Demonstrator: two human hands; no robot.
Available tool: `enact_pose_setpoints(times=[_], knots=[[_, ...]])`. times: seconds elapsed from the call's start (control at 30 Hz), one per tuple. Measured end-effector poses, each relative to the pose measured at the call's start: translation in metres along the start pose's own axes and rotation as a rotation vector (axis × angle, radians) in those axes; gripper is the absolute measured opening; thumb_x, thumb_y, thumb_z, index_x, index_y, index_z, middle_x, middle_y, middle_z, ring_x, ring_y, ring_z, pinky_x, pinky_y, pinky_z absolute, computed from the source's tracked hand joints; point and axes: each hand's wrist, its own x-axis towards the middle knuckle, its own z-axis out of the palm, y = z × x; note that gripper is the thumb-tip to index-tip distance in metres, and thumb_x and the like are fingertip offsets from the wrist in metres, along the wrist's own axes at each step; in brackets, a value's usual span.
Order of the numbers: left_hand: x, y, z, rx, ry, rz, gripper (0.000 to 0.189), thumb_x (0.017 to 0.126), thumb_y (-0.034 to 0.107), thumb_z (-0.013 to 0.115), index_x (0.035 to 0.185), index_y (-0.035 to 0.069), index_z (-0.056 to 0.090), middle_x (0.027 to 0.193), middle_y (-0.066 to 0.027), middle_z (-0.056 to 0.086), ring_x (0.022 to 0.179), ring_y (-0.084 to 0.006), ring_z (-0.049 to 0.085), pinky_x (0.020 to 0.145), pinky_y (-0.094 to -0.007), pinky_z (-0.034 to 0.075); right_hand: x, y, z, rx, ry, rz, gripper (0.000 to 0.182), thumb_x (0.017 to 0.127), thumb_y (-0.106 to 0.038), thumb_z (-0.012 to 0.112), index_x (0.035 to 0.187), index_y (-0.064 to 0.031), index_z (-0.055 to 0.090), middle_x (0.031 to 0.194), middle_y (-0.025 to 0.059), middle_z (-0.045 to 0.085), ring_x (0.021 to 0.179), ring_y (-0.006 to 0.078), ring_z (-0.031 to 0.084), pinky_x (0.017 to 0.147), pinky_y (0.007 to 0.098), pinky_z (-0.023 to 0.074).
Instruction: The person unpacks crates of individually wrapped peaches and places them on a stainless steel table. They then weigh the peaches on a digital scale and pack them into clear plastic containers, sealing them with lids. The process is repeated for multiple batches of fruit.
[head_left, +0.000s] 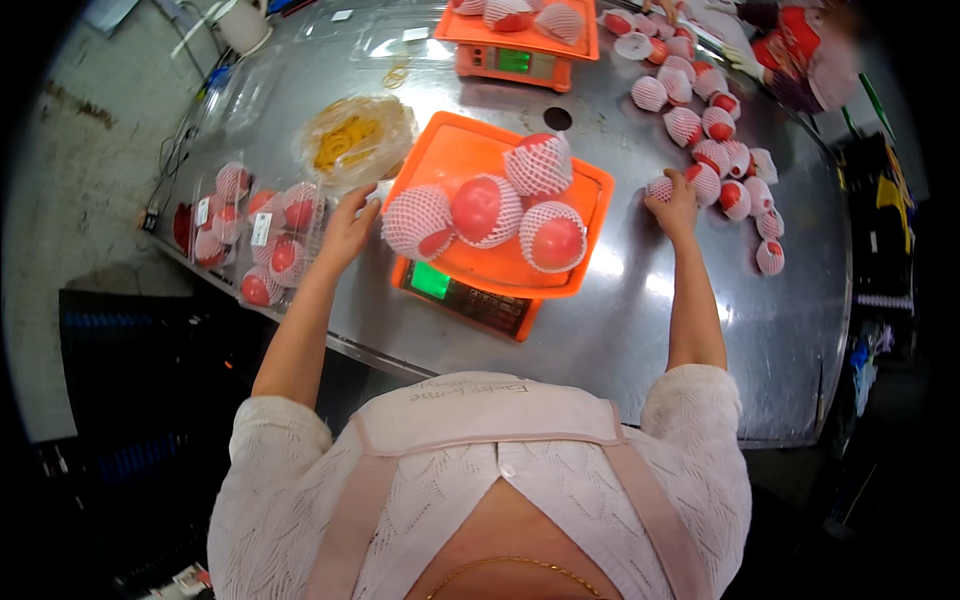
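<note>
An orange digital scale (430, 154) stands before me with several red round fruits (476, 211) in white foam net sleeves on its tray; its display glows green. My left hand (352, 221) is just left of the tray, fingers apart, holding nothing. On the right, my right hand (677, 204) touches a net-sleeved fruit (660, 189) at the edge of a loose group; whether its fingers grip the fruit is unclear. Clear plastic packs of sleeved fruits (281, 236) with labels lie at the left table edge.
A bag of yellow rubber bands (349, 142) lies behind my left hand. A second orange scale (517, 56) with fruits stands at the back. More sleeved fruits (684, 126) spread across the right of the metal table (600, 322). A person (799, 60) works at the far right; a pitcher (241, 26) stands far left.
</note>
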Motion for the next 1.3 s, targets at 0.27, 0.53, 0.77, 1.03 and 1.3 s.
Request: enact_pose_setpoints(times=[0.27, 0.53, 0.77, 1.03, 1.3], knots=[[0.016, -0.028, 0.014, 0.611, -0.007, -0.323, 0.055, 0.089, 0.04, 0.064, 0.133, 0.008, 0.058, 0.15, -0.0184, 0.038, 0.139, -0.0358, 0.035, 0.11, -0.0539, 0.031, -0.025, -0.219, -0.07, 0.738, -0.144, -0.497, 0.068, 0.076, -0.027, 0.078, 0.134, -0.0042, 0.051, 0.122, 0.0157, 0.058, 0.11, 0.0262, 0.06, 0.093, 0.0366, 0.0501], [0.022, -0.019, 0.033, 0.592, 0.014, -0.277, 0.06, 0.087, 0.045, 0.063, 0.135, 0.007, 0.057, 0.155, -0.0198, 0.03, 0.145, -0.0417, 0.023, 0.115, -0.0571, 0.02, -0.053, -0.334, -0.028, -0.309, -0.48, -0.725, 0.071, 0.082, -0.054, 0.065, 0.139, -0.0146, 0.051, 0.129, 0.0212, 0.057, 0.123, 0.038, 0.053, 0.103, 0.0534, 0.0387], [-0.017, -0.047, 0.017, 0.082, 0.284, -0.018, 0.048, 0.086, 0.026, 0.069, 0.128, 0.005, 0.056, 0.13, -0.0184, 0.055, 0.125, -0.0363, 0.047, 0.106, -0.0446, 0.037, -0.053, -0.293, -0.088, 0.159, -0.009, -0.734, 0.055, 0.088, -0.028, 0.07, 0.135, -0.0068, 0.054, 0.125, 0.0178, 0.061, 0.117, 0.0318, 0.058, 0.1, 0.0409, 0.0455], [-0.1, -0.027, 0.014, -0.168, 0.214, -0.189, 0.017, 0.091, 0.015, 0.064, 0.099, 0.001, 0.067, 0.087, -0.0108, 0.063, 0.072, -0.02, 0.06, 0.067, -0.0323, 0.049, -0.125, -0.11, -0.114, 0.416, -0.102, -0.104, 0.044, 0.096, -0.02, 0.063, 0.135, -0.0016, 0.054, 0.119, 0.0087, 0.063, 0.105, 0.0142, 0.058, 0.092, 0.0284, 0.0463], [-0.098, -0.026, 0.02, 0.103, 0.184, -0.147, 0.015, 0.09, 0.015, 0.067, 0.098, 0.002, 0.067, 0.087, -0.0092, 0.065, 0.074, -0.0191, 0.063, 0.069, -0.0315, 0.051, -0.166, -0.096, -0.096, 0.538, -0.208, 0.113, 0.043, 0.097, -0.02, 0.061, 0.133, 0.0013, 0.054, 0.112, 0.0057, 0.064, 0.094, 0.0105, 0.057, 0.083, 0.0249, 0.0462]])
